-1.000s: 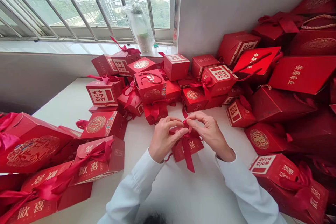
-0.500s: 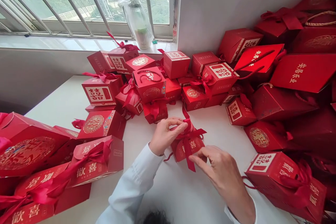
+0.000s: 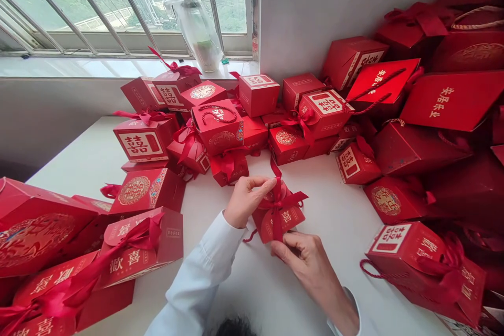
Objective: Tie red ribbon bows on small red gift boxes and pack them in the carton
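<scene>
While L hand (image 3: 249, 201) grip pinches red ribbon bow (image 3: 279, 203) at top, R hand (image 3: 309, 262) grip pinches its lower tail (image 3: 277, 230), sm. gift box (image 3: 290, 215) beneath on wht worktop (image 3: 321, 184)

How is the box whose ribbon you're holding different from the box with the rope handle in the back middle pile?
Your box has a ribbon lying across it, but the rope-handle box has a twisted cord looped on top. Your box sits out on the white table; the rope-handle box sits among piled boxes. Both are red with printing.
</scene>
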{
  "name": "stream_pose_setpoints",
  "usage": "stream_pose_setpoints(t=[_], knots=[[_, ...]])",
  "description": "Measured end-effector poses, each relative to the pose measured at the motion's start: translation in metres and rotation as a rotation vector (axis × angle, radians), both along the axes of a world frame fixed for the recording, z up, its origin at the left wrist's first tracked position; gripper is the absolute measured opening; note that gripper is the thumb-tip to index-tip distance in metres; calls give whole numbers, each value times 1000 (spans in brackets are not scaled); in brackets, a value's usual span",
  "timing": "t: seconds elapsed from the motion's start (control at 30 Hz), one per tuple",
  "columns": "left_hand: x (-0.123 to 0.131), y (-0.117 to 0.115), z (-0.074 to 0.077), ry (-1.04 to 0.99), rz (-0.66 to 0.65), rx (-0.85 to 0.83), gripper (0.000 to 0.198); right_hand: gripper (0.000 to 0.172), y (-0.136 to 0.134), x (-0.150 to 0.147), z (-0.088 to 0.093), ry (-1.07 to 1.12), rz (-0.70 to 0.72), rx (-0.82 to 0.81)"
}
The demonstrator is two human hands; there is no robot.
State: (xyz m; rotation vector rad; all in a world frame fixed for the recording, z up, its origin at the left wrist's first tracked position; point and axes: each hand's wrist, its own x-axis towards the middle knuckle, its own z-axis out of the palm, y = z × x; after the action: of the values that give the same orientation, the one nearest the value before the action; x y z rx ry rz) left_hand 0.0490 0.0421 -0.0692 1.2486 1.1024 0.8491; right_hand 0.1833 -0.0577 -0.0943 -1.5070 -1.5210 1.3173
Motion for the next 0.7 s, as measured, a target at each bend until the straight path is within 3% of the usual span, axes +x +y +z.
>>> stream_pose_setpoints(t=[0.53, 0.7], knots=[[-2, 6, -6, -101, -21, -111, 50, 37, 3, 0, 3, 55, 6, -30], [-10, 6, 3, -36, -117, -109, 43, 37, 2, -1, 3, 89, -10, -50]])
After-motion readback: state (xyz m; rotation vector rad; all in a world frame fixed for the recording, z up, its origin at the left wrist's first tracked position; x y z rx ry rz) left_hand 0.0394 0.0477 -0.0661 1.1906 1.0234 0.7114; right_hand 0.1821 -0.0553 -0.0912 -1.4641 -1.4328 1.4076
